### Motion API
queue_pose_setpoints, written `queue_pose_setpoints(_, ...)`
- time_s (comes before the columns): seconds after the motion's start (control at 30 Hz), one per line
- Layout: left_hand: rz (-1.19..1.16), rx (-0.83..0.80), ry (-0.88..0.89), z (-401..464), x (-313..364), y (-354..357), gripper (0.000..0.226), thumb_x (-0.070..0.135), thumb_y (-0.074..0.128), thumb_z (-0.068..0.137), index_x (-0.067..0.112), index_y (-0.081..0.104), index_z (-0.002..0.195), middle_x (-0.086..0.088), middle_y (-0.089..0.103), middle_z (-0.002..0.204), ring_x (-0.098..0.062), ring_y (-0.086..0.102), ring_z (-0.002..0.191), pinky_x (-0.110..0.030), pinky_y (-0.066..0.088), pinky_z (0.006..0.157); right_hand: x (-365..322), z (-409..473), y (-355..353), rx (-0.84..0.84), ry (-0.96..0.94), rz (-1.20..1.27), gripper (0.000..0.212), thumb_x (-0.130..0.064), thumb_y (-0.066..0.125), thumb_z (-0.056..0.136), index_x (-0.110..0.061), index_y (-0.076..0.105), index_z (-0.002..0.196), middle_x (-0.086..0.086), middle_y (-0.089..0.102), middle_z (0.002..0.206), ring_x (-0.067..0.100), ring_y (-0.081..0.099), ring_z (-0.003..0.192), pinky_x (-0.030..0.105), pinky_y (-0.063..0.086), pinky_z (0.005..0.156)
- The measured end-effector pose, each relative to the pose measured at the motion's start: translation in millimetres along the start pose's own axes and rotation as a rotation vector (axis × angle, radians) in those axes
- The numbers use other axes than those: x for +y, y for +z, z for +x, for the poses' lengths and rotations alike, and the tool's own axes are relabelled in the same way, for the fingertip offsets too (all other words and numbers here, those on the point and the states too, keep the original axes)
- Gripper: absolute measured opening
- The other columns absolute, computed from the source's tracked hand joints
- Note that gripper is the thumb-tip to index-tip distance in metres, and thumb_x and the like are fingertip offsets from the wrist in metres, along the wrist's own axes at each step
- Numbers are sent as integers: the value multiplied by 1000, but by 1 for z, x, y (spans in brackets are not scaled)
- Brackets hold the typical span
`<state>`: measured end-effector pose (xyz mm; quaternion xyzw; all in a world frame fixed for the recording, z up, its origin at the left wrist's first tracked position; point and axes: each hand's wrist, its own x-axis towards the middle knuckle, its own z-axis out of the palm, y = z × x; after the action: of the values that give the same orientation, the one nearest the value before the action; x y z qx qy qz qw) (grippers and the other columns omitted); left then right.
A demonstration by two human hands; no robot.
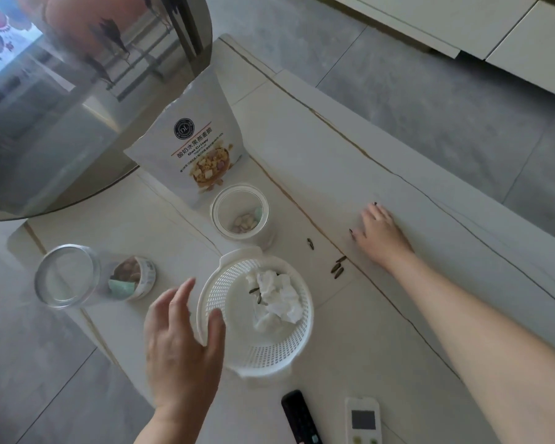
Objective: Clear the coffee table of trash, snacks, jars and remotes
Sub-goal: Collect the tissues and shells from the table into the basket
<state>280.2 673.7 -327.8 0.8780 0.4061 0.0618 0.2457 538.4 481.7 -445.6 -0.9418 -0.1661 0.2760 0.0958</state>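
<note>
Steadying the round white perforated plastic basket [263,347] at lower centre with my relaxed left hand [181,344], I rest my flat, empty right hand [380,233] at centre right on the white coffee table [350,174].

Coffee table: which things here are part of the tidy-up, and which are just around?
Part of the job:
white basket holding crumpled tissue
seed shells
snack bag
upright jar
tipped jar
black remote
white remote

Just around:
glass tabletop
white cabinet

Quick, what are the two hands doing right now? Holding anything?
Left hand: open, thumb on the white basket rim, not gripping it.
Right hand: open, fingers spread flat on the table, holding nothing.
</note>
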Motion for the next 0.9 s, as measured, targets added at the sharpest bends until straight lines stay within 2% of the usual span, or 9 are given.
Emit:
queue_pose_setpoints(0.1,-147,9,355,6,62,10,42,22,49,89,10,55,128,-10,55,120,-29,60,101,-41,52,86,-1,-28,23,15,-134,-43,38,-18,33,98,-8,41,134,9,30,153,21,17,146,37,20,118)
queue_pose_setpoints(0.17,-253,-191,366,20,112,30,45,10,45,91,12,48,136,-8,53,128,-23,56,113,-34,47,94,0,-43,33,-31,-191,-71,45,-14,32,98,-13,34,143,2,24,156,17,15,146,34,19,119)
queue_pose_setpoints(0.2,-290,-339,294,28,135,42,49,6,41,92,13,43,140,-8,49,134,-21,51,120,-31,42,99,1,-49,35,-37,-205,-39,47,-13,33,98,-16,32,145,0,25,156,17,18,146,33,21,118)
queue_pose_setpoints(0.27,-329,-641,18,49,167,72,53,2,35,92,11,35,144,-11,41,143,-23,43,130,-29,35,105,3,-58,35,-3,-211,81,50,-7,37,96,-16,33,145,1,30,154,20,29,141,35,28,114)
queue_pose_setpoints(0.33,-250,-793,-208,65,178,102,47,3,36,93,4,38,140,-18,40,143,-30,40,132,-33,35,106,6,-60,31,33,-187,160,50,-2,40,93,-11,36,143,6,31,153,23,31,140,36,30,114)
queue_pose_setpoints(0.43,-33,-736,-306,71,165,133,37,7,43,93,0,46,129,-20,42,139,-35,41,127,-35,36,104,13,-52,27,92,-98,181,44,-5,42,94,-7,41,138,11,40,145,28,37,133,36,32,110)
queue_pose_setpoints(0.6,133,-651,-356,68,138,163,48,6,52,87,4,39,134,-12,29,144,-33,33,127,-34,33,105,10,-40,33,50,-4,180,46,-5,43,92,-15,44,137,12,45,134,30,41,124,36,38,101)
queue_pose_setpoints(0.73,140,-635,-308,55,133,173,45,8,57,87,7,45,130,-10,31,142,-30,35,123,-31,36,101,7,-38,41,43,-37,178,41,-4,42,93,-17,50,131,9,48,129,28,42,120,35,40,98)
queue_pose_setpoints(0.9,46,-613,-226,20,129,178,39,1,45,91,10,44,129,-9,36,138,-27,40,119,-31,41,97,13,-45,39,5,-102,167,41,-1,44,92,-16,55,129,9,52,127,28,45,119,36,42,99)
